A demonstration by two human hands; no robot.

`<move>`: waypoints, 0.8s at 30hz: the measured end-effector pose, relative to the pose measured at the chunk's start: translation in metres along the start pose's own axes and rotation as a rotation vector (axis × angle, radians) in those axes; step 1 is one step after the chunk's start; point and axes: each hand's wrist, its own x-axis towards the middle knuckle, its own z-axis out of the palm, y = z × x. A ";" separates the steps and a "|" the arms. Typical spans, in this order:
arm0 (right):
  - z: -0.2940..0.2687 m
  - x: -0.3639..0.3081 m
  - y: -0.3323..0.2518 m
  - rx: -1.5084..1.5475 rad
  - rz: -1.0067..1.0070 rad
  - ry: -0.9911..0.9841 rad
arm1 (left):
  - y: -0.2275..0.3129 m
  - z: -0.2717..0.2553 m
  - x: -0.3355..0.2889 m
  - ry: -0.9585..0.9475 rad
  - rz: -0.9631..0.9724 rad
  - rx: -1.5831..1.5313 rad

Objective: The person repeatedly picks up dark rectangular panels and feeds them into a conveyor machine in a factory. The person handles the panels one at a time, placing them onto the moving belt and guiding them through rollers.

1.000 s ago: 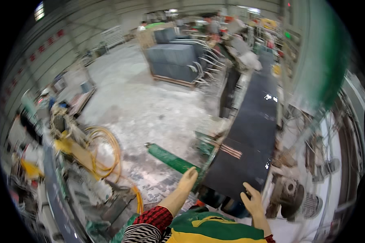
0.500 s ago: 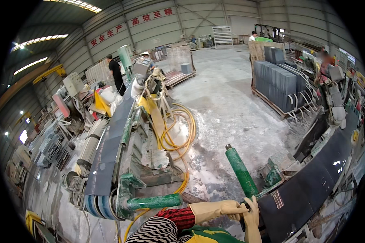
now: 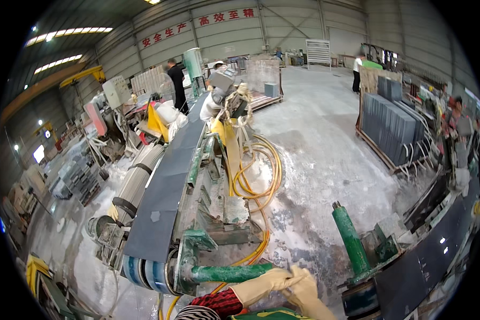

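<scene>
Both my hands wear long cream rubber gloves and meet in front of me at the lower edge. My left hand (image 3: 272,280) comes in below a red-and-black checked sleeve, its fingers closed against my right hand (image 3: 307,296). The fingers of the right are drawn together too. Whether anything small lies between them is hidden and slightly blurred. A green horizontal roller post (image 3: 226,273) lies just beyond the left glove. To its left, a dark belt conveyor (image 3: 168,184) carries dark flat slabs and ends at blue rollers (image 3: 156,276).
A second conveyor (image 3: 410,280) runs along the right, beside an upright green post (image 3: 351,240). Yellow hoses (image 3: 274,176) coil on the floor. Grey slabs (image 3: 392,128) stand strapped on a pallet at the right. A person in black (image 3: 177,85) stands far left; others are further off.
My view has turned left, so the left conveyor is nearer the middle. My joined hands have moved away from the right conveyor, toward the green roller post, and remain touching.
</scene>
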 end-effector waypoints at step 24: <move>0.126 0.147 -0.147 -0.050 -0.120 -0.287 | -0.116 -0.069 -0.196 0.619 -0.131 0.057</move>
